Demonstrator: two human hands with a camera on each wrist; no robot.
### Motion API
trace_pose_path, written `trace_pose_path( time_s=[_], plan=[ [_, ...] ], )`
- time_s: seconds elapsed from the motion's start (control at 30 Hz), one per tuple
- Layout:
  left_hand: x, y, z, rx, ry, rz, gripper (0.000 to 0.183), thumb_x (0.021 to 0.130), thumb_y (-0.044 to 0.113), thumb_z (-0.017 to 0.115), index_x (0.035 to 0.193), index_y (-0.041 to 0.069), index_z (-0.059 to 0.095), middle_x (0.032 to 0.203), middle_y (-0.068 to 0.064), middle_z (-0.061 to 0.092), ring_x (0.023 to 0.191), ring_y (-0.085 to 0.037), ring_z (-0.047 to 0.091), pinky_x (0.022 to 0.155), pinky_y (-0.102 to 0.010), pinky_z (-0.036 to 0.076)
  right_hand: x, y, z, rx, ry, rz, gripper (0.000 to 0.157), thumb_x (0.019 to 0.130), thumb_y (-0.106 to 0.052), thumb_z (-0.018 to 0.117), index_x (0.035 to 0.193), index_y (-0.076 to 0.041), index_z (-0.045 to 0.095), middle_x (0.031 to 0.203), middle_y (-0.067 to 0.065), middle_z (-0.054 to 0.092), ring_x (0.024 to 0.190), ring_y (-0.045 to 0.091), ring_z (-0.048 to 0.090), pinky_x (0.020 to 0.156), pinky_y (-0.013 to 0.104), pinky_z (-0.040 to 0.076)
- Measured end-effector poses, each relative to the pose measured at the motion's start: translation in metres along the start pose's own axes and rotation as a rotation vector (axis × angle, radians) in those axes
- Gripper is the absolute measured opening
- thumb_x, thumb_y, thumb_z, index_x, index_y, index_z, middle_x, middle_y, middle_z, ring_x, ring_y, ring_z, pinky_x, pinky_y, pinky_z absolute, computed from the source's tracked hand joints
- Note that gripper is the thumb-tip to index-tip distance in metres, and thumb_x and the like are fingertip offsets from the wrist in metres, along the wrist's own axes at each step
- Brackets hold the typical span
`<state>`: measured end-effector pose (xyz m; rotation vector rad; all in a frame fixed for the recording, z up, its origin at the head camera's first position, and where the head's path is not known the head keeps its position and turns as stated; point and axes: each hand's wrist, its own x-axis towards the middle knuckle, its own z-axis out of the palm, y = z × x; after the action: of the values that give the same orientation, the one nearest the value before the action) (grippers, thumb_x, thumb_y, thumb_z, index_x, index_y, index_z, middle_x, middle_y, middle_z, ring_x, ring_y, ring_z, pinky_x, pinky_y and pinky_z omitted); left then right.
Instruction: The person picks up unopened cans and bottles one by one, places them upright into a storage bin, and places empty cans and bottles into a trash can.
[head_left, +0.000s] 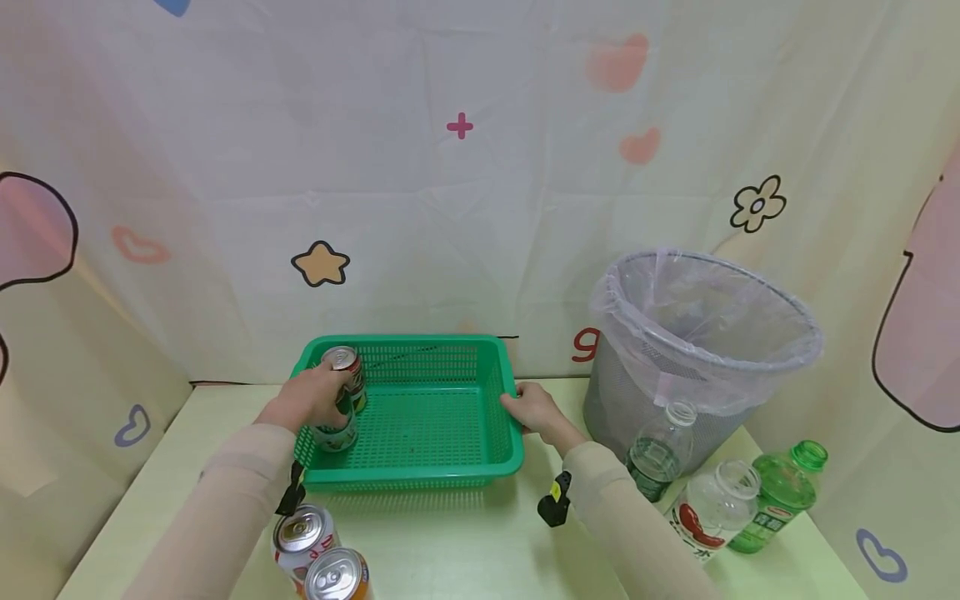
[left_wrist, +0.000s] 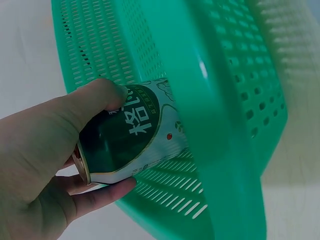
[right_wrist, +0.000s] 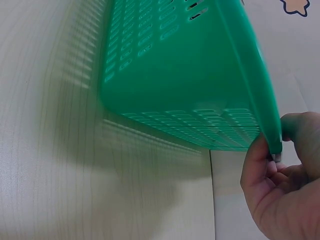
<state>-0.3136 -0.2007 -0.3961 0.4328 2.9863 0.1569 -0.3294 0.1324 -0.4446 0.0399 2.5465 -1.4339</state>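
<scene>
A green plastic basket (head_left: pixel 420 471) stands on the table against the back wall. Inside its left end, my left hand (head_left: pixel 313 398) grips a green and white drink can (left_wrist: pixel 135 132), thumb on one side and fingers on the other. Just behind that can stands a second can (head_left: pixel 345 362), upright in the basket's far left corner. At the opposite end, my right hand (head_left: pixel 536 410) pinches the basket's right rim (right_wrist: pixel 265 100) between thumb and curled fingers. The right wrist view shows the basket's outer wall and this grip.
Two more cans, a white one (head_left: pixel 303 533) and an orange one (head_left: pixel 337 575), stand in front of the basket. To the right is a mesh bin (head_left: pixel 615 408) lined with a clear bag. Before it stand a clear bottle (head_left: pixel 660 454), a jar (head_left: pixel 712 512) and a green bottle (head_left: pixel 783 492).
</scene>
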Motion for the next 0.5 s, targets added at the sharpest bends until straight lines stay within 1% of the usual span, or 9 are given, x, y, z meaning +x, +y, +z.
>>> trace_pose_path(
  time_s=[0.23, 0.4, 0.5],
  plan=[
    [0.0004, 0.0031, 0.0032, -0.008, -0.013, -0.022, 0.045, 0.075, 0.023, 0.075, 0.113, 0.009, 0.058, 0.11, -0.022, 0.048, 0.074, -0.027, 0.054, 0.061, -0.04, 0.046, -0.0007, -0.0003, 0.0005, -0.006, -0.001, -0.013, 0.026, 0.092, -0.02, 0.049, 0.104, 0.001, 0.058, 0.091, 0.011, 0.061, 0.072, 0.016, 0.062, 0.065, 0.036, 0.056],
    [0.0022, 0.0049, 0.0038, 0.005, 0.0, -0.036, 0.043, 0.074, 0.024, 0.076, 0.11, 0.009, 0.059, 0.105, -0.02, 0.05, 0.073, -0.027, 0.054, 0.059, -0.04, 0.047, -0.0018, -0.0014, -0.0003, -0.006, 0.002, -0.018, 0.026, 0.091, -0.019, 0.05, 0.105, 0.001, 0.058, 0.09, 0.01, 0.061, 0.071, 0.015, 0.061, 0.063, 0.034, 0.056],
    [0.0039, 0.0053, 0.0043, 0.014, -0.004, -0.048, 0.045, 0.074, 0.026, 0.077, 0.111, 0.01, 0.059, 0.107, -0.021, 0.05, 0.074, -0.029, 0.055, 0.059, -0.04, 0.048, -0.0016, -0.0019, -0.0009, -0.008, 0.0, -0.019, 0.026, 0.091, -0.019, 0.049, 0.106, 0.001, 0.058, 0.091, 0.011, 0.062, 0.071, 0.015, 0.062, 0.062, 0.033, 0.056]
  ],
)
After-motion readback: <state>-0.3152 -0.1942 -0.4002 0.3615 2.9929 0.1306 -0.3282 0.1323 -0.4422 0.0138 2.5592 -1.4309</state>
